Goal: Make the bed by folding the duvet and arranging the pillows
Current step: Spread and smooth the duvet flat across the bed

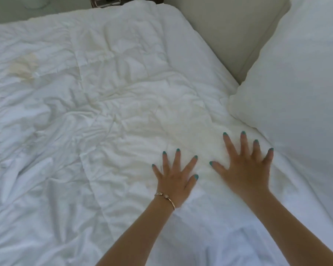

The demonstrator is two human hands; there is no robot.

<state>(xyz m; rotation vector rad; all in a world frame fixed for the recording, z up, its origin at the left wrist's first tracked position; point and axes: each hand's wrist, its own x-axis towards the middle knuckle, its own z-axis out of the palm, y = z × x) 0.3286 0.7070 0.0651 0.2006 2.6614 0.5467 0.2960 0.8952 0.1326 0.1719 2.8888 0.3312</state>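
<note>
The white duvet [108,96] lies spread and creased under both palms, a pillow [296,83] just beyond the right hand [244,167], which like the left hand [176,177] presses flat, fingers splayed, gripping nothing, so hard smoothing could bunch wrinkles against the pillow

Likely a home bedroom: white duvet [104,93], pillow [296,83], headboard [229,31].

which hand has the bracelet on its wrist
The left hand: a thin gold bracelet circles its wrist. The right hand, nearer the pillow, has a bare wrist.
</note>
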